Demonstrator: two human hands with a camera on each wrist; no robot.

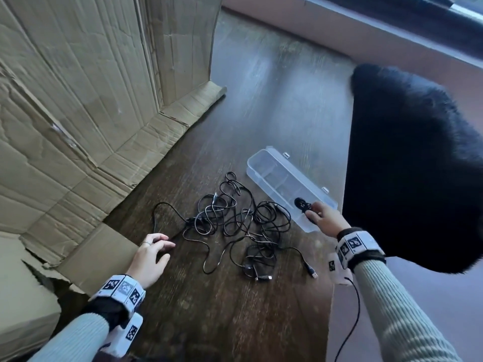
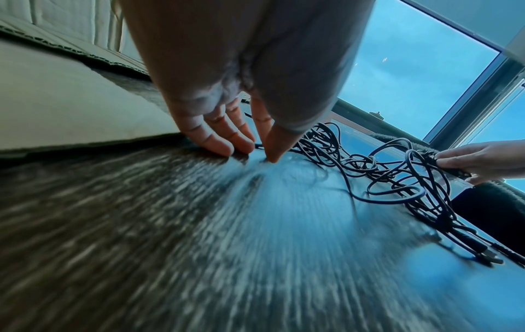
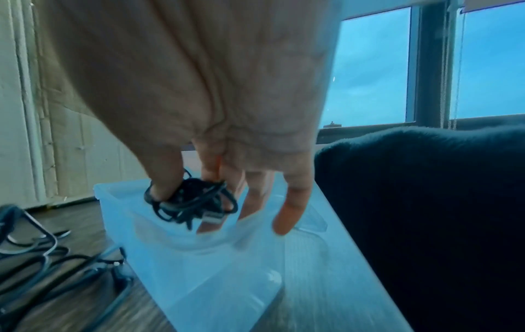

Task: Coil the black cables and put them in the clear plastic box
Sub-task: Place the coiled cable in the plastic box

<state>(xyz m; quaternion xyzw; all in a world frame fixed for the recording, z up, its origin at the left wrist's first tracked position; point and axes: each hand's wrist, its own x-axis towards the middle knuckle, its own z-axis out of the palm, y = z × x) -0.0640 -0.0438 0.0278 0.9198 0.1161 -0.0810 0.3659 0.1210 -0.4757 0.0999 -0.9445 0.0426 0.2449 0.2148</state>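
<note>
A tangle of black cables (image 1: 235,218) lies mid-table, also visible in the left wrist view as loose black cables (image 2: 397,179). To its right a clear plastic box (image 1: 304,176) sits open and lengthwise. My right hand (image 1: 312,211) hovers over the box's near end and pinches a small coiled cable (image 1: 302,203) between thumb and fingers. In the right wrist view the coiled cable (image 3: 193,202) hangs just above the box wall (image 3: 176,265). My left hand (image 1: 167,246) is at the tangle's left, its straight fingers (image 2: 224,146) pressing the tabletop beside a cable end.
Creased cardboard (image 1: 78,100) stands along the left and back-left of the dark wooden table (image 1: 235,322). A black furry seat (image 1: 418,165) sits close against the table's right edge, right beside the box. A window runs behind.
</note>
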